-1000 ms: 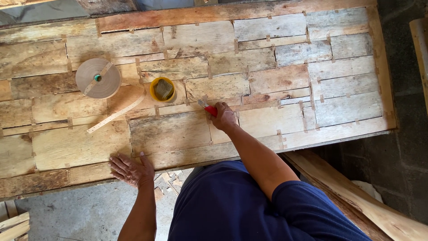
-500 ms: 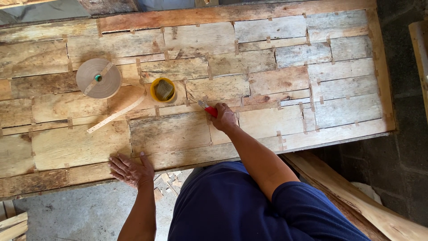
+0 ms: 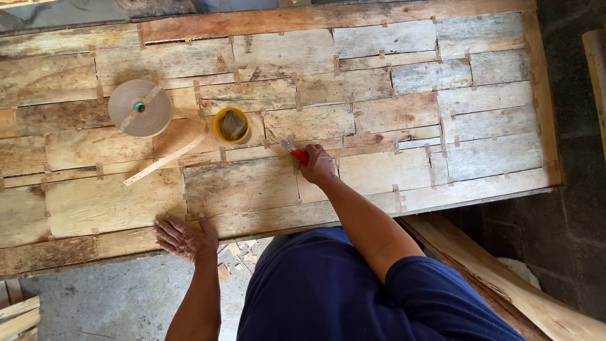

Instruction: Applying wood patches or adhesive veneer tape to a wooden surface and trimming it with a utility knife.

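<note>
A large sheet of patched wood veneer pieces covers a workbench. My right hand grips a red-handled utility knife with its blade on a seam near the sheet's middle. My left hand lies flat, fingers spread, on the veneer at the near edge. A roll of brown paper tape with a loose strip trailing toward me sits at the left. Beside it stands a small yellow cup holding a wet sponge.
Wood planks lean at the lower right below the bench. Grey concrete floor with wood scraps lies under the near edge. A dark block wall is at the right.
</note>
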